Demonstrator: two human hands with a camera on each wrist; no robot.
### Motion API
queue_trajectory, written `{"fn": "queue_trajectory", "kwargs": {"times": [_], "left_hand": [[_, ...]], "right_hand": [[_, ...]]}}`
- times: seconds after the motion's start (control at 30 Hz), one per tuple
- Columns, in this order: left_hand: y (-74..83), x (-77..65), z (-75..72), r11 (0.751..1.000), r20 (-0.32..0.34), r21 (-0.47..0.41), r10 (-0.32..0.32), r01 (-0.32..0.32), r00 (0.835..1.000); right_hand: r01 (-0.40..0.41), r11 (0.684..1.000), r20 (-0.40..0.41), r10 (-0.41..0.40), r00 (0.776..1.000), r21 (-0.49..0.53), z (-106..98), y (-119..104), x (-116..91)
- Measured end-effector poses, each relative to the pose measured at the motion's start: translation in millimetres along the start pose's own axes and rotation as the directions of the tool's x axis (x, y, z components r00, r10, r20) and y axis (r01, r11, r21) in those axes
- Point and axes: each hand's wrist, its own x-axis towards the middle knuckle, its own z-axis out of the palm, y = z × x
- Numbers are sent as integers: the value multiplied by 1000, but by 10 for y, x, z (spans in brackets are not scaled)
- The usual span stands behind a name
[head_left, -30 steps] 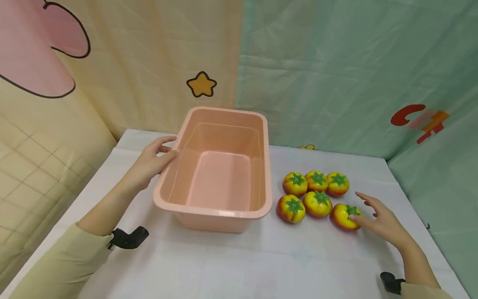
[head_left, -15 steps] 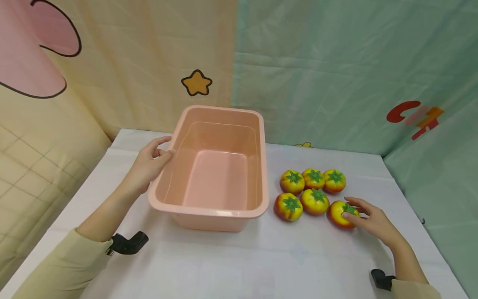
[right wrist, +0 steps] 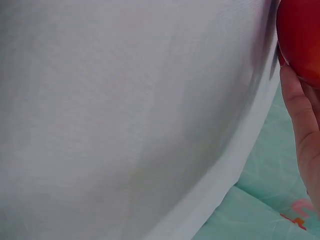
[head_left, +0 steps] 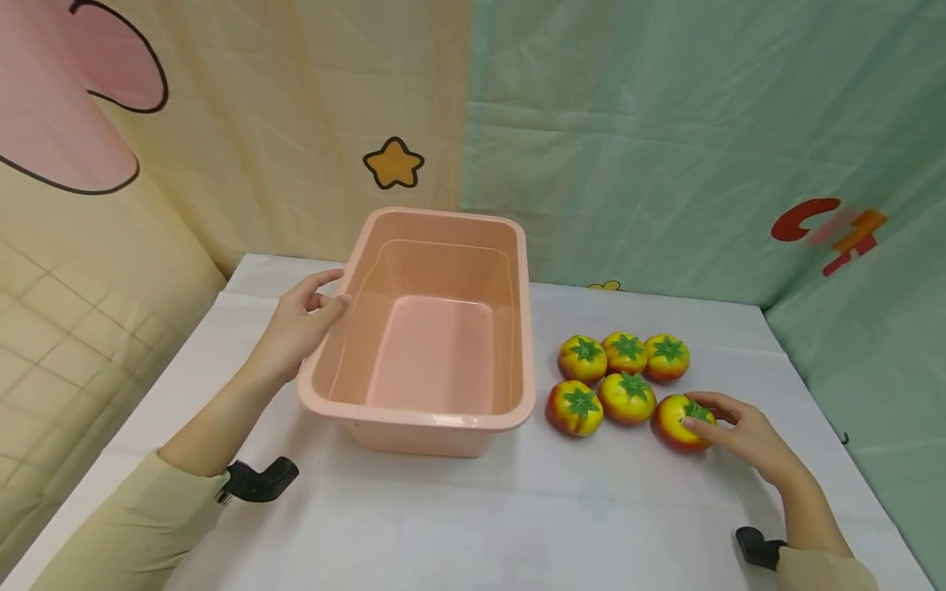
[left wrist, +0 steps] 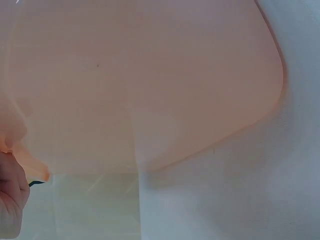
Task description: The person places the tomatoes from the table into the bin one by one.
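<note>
A pink plastic basin [head_left: 432, 353] stands on the white-covered table, tilted in view so its bare inside shows. My left hand [head_left: 299, 324] grips its left rim, with the thumb over the edge; in the left wrist view the basin's outer wall [left wrist: 150, 85] fills much of the picture. To the right, my right hand [head_left: 746, 435] holds the nearest right tomato [head_left: 676, 423], yellow and red with a green star-shaped calyx, between thumb and fingers. In the right wrist view the tomato's red underside [right wrist: 302, 40] shows against the fingers [right wrist: 298, 107].
Several more tomatoes [head_left: 626, 399] stand close together between the basin and my right hand, in two rows. A patterned curtain [head_left: 628, 148] hangs behind and at both sides of the table [head_left: 532, 509]. Black wrist mounts [head_left: 259, 480] sit on both sleeves.
My right hand has moved left onto the nearest right tomato, and its fingers have closed round it. The left hand stays on the basin rim. The head view has shifted slightly.
</note>
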Motion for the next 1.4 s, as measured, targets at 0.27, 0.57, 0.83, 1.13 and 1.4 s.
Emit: {"fn": "queue_trajectory", "kwargs": {"times": [0.27, 0.57, 0.83, 1.13, 1.4], "left_hand": [[-4, 0, 5, 1000, -5, 10, 2, -2, 1000], [-8, -12, 11, 1000, -9, -10, 4, -5, 1000], [-1, -19, 10, 1000, 14, -31, -1, 1, 1000], [-4, -24, 5, 999, 16, -50, 1, 0, 1000], [-7, -12, 17, 1000, -1, -13, 17, -17, 1000]], "right_hand": [[7, 1000, 1, -7, 1000, -15, -119, -105, 27], [76, 997, -1, -76, 997, 14, -323, -266, 116], [136, 991, -20, -136, 991, 7, -494, -565, 262], [162, 986, 26, -163, 986, 37, -602, -1026, 529], [212, 974, 58, -217, 974, 86, -608, -1503, 754]]}}
